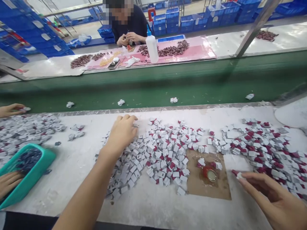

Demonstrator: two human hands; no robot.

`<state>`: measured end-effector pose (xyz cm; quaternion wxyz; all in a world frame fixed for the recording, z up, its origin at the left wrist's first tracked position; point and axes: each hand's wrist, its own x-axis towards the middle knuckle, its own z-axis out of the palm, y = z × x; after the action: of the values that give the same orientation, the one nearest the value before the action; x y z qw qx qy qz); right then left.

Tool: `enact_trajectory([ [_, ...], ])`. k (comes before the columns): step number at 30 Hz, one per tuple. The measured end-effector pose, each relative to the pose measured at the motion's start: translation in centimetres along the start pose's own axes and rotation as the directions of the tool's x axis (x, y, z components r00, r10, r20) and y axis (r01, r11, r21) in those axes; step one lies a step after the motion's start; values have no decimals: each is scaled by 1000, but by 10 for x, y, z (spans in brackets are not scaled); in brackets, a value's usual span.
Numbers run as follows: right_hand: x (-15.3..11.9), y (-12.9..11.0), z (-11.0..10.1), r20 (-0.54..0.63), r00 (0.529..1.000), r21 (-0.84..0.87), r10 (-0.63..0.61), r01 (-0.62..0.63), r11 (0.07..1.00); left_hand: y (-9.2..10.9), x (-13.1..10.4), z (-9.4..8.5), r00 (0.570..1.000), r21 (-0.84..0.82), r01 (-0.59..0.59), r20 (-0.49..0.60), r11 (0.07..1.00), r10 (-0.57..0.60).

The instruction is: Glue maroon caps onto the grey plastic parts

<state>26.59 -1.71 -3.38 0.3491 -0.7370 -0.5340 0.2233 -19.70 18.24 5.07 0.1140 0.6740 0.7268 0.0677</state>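
Note:
My left hand (122, 131) reaches over the far left edge of a heap of small white plastic pieces (165, 150), some with dark red parts. Its fingers are curled, and what they hold, if anything, is not clear. At the right, my right hand (271, 195) pinches a small white and dark red plastic piece (238, 175) between thumb and fingertips. Just left of it lies a brown board (208, 190). On the board are a red round fixture with a metal ring (211, 175) and a loose white piece (200, 162).
A second heap of white and red pieces (261, 143) spreads at the right. Beyond runs a green conveyor belt (148, 89) carrying several white pieces. At left, another person's hands (11, 182) work near a teal basket (45, 158). Across sits a co-worker (131, 22) near a white bottle (152, 48).

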Motion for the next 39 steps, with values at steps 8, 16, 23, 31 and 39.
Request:
enact_trajectory([
  [8, -1, -21, -7, 77, 996, 32, -47, 45, 998, 8, -9, 4, 997, -71, -75, -18, 995, 74],
  [16, -14, -69, 9, 148, 978, 337, -145, 88, 937, 79, -175, 48, 865, -575, -359, 90, 735, 494],
  [23, -14, -69, 17, 140, 948, 299, -285, 234, 925, 117, -240, 117, 886, -639, -204, 201, 742, 417],
  [31, -14, -71, 22, 130, 936, 310, -326, 274, 910, 110, -234, 119, 856, -693, -220, 201, 687, 477],
  [39, -9, -77, 14, 163, 985, 485, -61, -26, 874, 126, -207, 93, 923, -835, -188, 31, 518, 384],
])
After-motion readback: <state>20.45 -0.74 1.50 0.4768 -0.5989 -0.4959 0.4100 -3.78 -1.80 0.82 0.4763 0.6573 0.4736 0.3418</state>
